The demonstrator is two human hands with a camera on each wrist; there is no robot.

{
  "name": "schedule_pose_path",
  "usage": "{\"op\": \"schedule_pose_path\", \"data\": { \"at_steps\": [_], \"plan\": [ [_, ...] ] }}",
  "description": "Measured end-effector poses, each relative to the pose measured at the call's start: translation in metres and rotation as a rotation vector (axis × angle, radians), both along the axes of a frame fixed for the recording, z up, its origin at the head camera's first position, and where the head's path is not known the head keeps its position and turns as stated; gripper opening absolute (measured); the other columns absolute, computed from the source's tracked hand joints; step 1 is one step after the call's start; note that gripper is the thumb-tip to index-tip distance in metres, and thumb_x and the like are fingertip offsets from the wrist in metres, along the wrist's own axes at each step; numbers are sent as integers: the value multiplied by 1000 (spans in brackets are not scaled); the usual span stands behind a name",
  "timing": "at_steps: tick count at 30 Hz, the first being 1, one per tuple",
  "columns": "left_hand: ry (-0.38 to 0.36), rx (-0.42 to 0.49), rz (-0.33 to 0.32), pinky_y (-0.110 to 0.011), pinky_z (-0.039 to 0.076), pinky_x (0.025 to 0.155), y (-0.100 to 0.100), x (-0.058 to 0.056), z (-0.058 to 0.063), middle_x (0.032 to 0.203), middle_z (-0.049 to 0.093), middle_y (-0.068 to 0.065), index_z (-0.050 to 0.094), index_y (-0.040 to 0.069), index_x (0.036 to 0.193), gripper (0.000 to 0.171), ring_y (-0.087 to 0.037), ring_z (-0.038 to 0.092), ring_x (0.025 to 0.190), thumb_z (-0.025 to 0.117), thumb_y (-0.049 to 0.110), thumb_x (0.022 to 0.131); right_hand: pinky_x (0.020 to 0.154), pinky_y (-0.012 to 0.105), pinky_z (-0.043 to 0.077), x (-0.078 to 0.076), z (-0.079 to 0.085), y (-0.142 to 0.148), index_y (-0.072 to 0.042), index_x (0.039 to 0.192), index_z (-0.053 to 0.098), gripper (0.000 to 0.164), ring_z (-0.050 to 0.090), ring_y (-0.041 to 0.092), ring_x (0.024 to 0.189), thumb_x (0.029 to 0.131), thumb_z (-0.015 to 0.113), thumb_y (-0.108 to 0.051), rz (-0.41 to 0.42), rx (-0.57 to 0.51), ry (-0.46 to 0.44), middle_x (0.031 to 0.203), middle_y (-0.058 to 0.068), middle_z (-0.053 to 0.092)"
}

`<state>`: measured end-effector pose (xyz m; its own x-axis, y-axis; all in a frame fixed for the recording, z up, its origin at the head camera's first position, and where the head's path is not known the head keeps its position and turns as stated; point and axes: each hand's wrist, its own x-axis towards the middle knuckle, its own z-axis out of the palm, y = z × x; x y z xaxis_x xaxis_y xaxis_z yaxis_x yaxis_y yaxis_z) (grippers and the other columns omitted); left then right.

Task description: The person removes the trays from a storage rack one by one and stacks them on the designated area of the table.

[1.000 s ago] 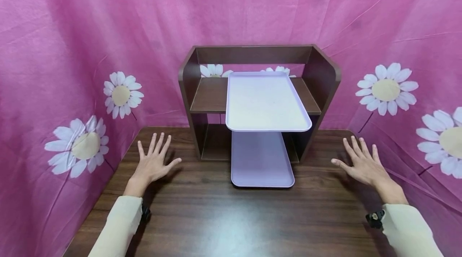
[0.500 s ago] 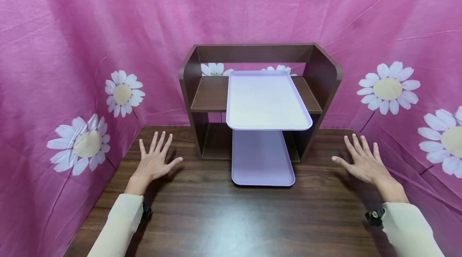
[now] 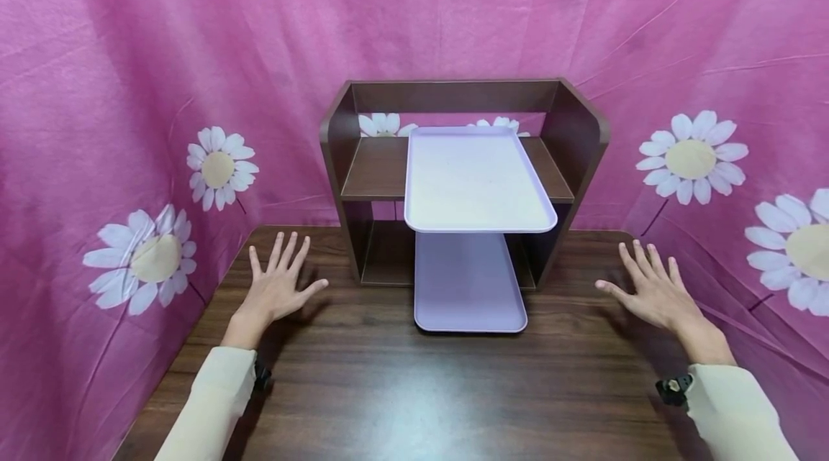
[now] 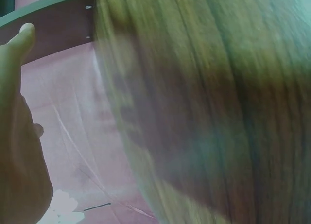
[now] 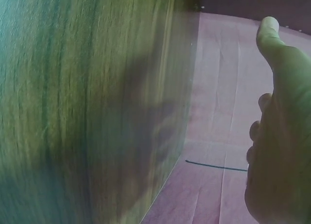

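Note:
My left hand [image 3: 275,290] is spread with straight fingers above the left part of the table, holding nothing. On the other side my right hand [image 3: 657,295] has its fingers spread too, and it holds nothing. Both cast shadows on the wood in the wrist views, so they hover apart from it. Between them stands a dark brown two-level shelf [image 3: 586,126]. A pale lilac tray [image 3: 478,180] lies on its upper level, sticking out over the front edge. Below, a second lilac tray [image 3: 470,285] juts from the lower level onto the table.
The brown wooden table [image 3: 414,389] reaches to the pink curtain [image 3: 453,8] with white daisies, which hangs behind and on both sides. The upper tray overhangs the lower one and hides its rear part from above. Light glares on the table's front middle.
The view shifts very slightly. Both hands stay spread in nearly the same places, and the shelf and trays have not moved.

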<state>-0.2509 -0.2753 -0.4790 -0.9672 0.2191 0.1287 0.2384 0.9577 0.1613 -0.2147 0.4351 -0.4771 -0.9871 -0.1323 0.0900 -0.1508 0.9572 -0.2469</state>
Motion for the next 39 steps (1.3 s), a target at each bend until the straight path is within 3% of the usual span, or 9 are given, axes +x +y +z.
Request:
{"op": "schedule_pose_path", "data": {
  "at_steps": [4, 7, 10, 13, 16, 20, 27, 32, 39],
  "plan": [
    [37, 40, -13, -81, -9, 124, 3, 0, 4, 177, 23, -16, 17, 19, 173, 92, -39, 6, 167, 56, 65, 103, 124, 81, 8, 0, 5, -6, -2, 170, 1, 105, 6, 61, 158, 104, 55, -64, -23, -30, -47, 169, 42, 10],
    [97, 89, -37, -80, 17, 124, 7, 1, 8, 167, 43, -22, 29, 12, 169, 81, -43, 31, 159, 58, 54, 106, 101, 84, 40, 2, 12, -12, 1, 168, 17, 99, 37, 67, 142, 104, 54, -65, -75, -30, -54, 156, 48, 33],
    [173, 125, -49, -73, 45, 112, 12, 1, 15, 151, 59, -27, 44, 5, 161, 68, -48, 56, 139, 60, 44, 108, 77, 77, 51, 6, 19, -22, 1, 157, 45, 82, 60, 65, 118, 106, 53, -63, -111, -48, -9, 133, 42, 62],
    [231, 173, -43, -67, 57, 96, 18, 3, 22, 139, 68, -27, 56, 3, 152, 55, -48, 67, 123, 61, 37, 109, 70, 62, 57, 13, 23, -39, 4, 136, 65, 64, 76, 48, 92, 109, 55, -53, -108, -160, 32, 98, 24, 80],
    [272, 245, -38, -64, 60, 90, 27, 8, 32, 132, 73, -22, 64, 3, 143, 44, -44, 72, 115, 63, 31, 108, 63, 46, 63, 25, 24, -61, 7, 122, 71, 52, 78, 26, 69, 112, 55, -42, -102, -375, -9, 80, 11, 81],
    [332, 325, -46, -62, 60, 88, 39, 13, 45, 126, 76, -17, 70, 4, 134, 34, -41, 74, 111, 65, 24, 107, 58, 36, 65, 36, 26, -84, 12, 119, 69, 47, 77, 18, 64, 114, 54, -32, -123, -619, -121, 85, 14, 81],
    [427, 465, -62, -55, 61, 85, 57, 20, 66, 114, 79, -15, 75, 4, 124, 25, -35, 76, 100, 69, 16, 103, 62, 37, 66, 47, 26, -115, 15, 121, 65, 40, 76, 18, 67, 114, 54, -22, -142, -775, -247, 85, 11, 80],
    [481, 593, -79, -34, 55, 74, 72, 21, 81, 106, 80, -13, 77, 2, 117, 19, -24, 70, 85, 73, 12, 101, 60, 36, 65, 53, 24, -133, 17, 121, 64, 35, 75, 18, 66, 113, 52, -15, -110, -846, -274, 85, 12, 79],
    [544, 728, -98, -14, 49, 74, 87, 20, 94, 97, 80, -12, 77, 0, 110, 13, -22, 72, 85, 73, 4, 98, 59, 36, 64, 60, 15, -157, 20, 122, 60, 30, 74, 18, 66, 110, 49, -5, -89, -926, -294, 89, 18, 80]
  ]
}}
